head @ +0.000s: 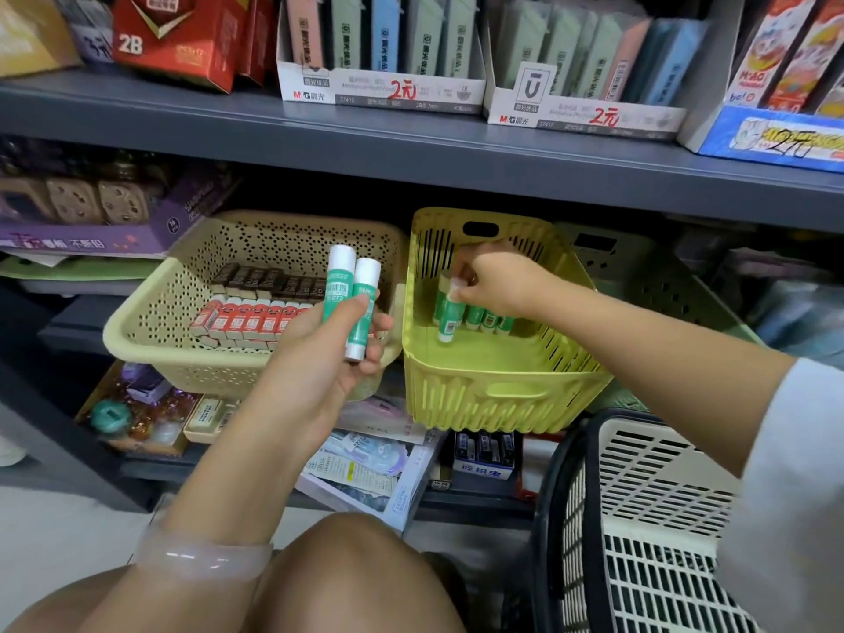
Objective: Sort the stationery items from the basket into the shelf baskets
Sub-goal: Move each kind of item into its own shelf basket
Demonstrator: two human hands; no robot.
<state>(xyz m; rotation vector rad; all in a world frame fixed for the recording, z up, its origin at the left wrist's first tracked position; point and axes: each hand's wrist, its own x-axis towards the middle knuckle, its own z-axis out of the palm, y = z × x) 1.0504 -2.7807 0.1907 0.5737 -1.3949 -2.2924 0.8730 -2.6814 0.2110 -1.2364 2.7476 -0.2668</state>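
My left hand (335, 344) holds two green-and-white glue sticks (351, 303) upright in its grip, in front of the beige perforated basket (150, 322) of boxed leads. My right hand (495, 285) reaches into the yellow slotted basket (498, 395), pinching the white cap of a glue stick (448, 312) beside others lying there.

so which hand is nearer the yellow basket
Right. The right hand is inside the yellow basket, pinching a glue stick. The left hand is beside it, in front of the beige basket, holding two glue sticks.
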